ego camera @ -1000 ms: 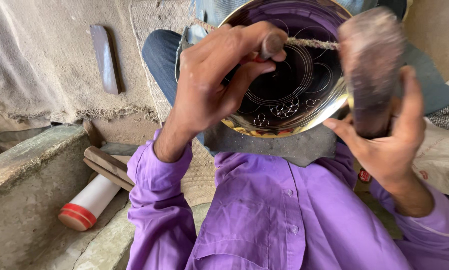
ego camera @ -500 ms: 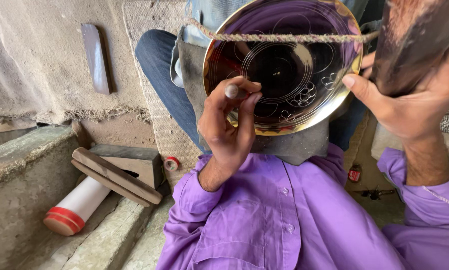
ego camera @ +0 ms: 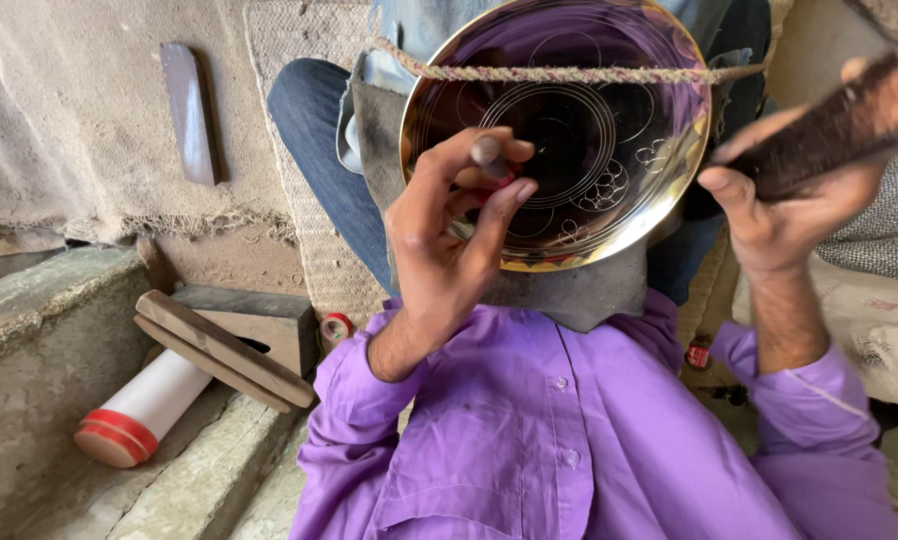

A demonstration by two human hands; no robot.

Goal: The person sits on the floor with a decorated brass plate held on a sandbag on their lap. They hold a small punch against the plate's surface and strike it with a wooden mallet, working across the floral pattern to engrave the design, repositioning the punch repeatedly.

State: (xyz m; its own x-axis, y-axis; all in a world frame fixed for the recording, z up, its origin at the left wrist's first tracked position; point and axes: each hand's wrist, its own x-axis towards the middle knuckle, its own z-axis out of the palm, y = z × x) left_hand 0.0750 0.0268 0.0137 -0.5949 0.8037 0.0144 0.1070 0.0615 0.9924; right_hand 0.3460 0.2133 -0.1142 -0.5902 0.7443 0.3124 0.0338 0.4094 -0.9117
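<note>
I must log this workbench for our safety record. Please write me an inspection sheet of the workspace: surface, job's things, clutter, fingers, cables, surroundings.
Surface: rough stone ledge at left; woven mat under the knees.
Job's things: shiny brass plate with engraved circles, propped on the lap, a twisted rope across its top; small punch against it; dark mallet raised.
Clutter: wooden block, white tube with red cap, small red roll, flat dark bar.
Fingers: left hand shut on the punch; right hand shut on the mallet.
Cables: nothing seen.
Surroundings: grey cloth hanging at left.
</note>
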